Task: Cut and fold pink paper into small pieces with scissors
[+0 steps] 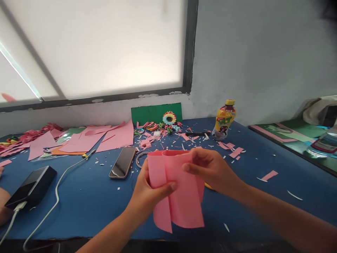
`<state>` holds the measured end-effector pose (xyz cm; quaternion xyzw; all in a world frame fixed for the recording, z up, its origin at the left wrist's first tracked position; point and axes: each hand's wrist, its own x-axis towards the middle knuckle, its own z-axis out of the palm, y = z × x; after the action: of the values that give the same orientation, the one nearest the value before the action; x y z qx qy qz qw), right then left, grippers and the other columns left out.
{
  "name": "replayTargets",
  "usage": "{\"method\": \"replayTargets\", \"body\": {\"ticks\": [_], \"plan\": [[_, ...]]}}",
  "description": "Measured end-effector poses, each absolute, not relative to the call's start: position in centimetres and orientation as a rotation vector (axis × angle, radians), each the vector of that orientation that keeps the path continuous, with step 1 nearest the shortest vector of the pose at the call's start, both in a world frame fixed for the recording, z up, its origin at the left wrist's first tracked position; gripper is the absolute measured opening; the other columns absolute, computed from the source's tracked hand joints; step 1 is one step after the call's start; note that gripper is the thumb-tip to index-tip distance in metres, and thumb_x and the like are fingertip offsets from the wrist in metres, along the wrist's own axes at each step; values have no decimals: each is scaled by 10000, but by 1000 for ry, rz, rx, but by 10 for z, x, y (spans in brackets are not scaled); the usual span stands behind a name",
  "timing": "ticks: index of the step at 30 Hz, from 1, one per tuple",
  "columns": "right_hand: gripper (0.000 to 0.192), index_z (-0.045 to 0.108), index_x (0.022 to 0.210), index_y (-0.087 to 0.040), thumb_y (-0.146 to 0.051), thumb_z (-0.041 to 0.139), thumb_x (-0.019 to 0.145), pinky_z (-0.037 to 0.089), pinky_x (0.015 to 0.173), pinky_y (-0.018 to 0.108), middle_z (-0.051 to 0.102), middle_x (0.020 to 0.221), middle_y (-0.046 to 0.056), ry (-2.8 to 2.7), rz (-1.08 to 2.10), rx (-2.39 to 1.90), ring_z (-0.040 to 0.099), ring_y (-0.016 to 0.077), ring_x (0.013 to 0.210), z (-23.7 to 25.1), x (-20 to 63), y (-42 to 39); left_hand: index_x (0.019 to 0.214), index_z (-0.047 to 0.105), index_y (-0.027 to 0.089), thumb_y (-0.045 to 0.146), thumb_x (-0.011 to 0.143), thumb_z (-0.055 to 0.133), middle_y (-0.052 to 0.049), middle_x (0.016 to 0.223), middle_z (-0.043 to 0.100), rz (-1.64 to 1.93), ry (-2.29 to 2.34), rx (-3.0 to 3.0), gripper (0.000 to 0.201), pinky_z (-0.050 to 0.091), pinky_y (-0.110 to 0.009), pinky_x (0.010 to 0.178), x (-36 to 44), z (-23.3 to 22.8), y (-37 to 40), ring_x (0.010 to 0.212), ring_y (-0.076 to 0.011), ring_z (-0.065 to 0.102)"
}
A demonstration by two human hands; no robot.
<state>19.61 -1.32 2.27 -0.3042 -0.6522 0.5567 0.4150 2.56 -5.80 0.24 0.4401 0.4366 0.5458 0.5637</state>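
Note:
A folded sheet of pink paper (pixel 184 196) hangs between my hands above the near side of the table, its layers curving and overlapping. My left hand (pixel 151 189) grips its left side, with the thumb lying across the front and the fingers behind. At the top right edge, my right hand (pixel 207 168) pinches the paper between thumb and fingers. Just behind the paper lies a smartphone (pixel 122 162), with a round ring-like object (pixel 141 160) partly covered by my left hand. A bit of something yellow (pixel 210 186) shows below my right hand.
Pink sheets (pixel 86 138) and paper scraps (pixel 150 140) cover the back of the blue table (pixel 86 207). A yellow-labelled bottle (pixel 224 120) stands back right. A power bank (pixel 31 186) with a white cable (pixel 56 189) lies left, beside another person's hand (pixel 3 205).

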Motion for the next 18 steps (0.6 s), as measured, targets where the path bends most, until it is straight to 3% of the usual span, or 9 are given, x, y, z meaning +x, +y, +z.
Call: {"method": "replayTargets", "body": {"ticks": [5, 8, 12, 18], "plan": [[371, 419, 601, -193, -484, 618, 715, 327, 423, 192, 429, 543, -51, -1585, 1324, -922, 401, 68, 474, 22, 215, -7, 1087, 527, 226, 286, 608, 768, -82, 976, 670, 1189, 1105, 899, 540, 558, -334, 631, 0, -2, -53, 833, -269, 656], [362, 440, 638, -193, -501, 619, 699, 343, 435, 193, 449, 577, -45, -1564, 1386, -1029, 424, 73, 495, 16, 221, 0, 1042, 549, 241, 306, 661, 730, -71, 1012, 664, 1112, 1131, 852, 427, 555, -338, 629, -9, -7, -48, 832, -255, 657], [356, 510, 711, -174, -518, 603, 698, 408, 525, 222, 501, 675, -16, -1604, 1433, -1156, 489, 99, 594, -7, 226, 18, 1042, 556, 223, 328, 688, 703, -78, 994, 670, 1058, 1169, 857, 397, 539, -308, 613, -14, -15, -37, 762, -224, 666], [364, 467, 663, -171, -506, 604, 692, 405, 509, 218, 456, 602, -45, -1613, 1473, -1180, 466, 86, 553, -31, 228, 41, 1023, 552, 203, 328, 681, 698, -76, 939, 677, 1007, 1306, 942, 392, 515, -270, 573, -18, -15, -20, 740, -212, 664]]}}
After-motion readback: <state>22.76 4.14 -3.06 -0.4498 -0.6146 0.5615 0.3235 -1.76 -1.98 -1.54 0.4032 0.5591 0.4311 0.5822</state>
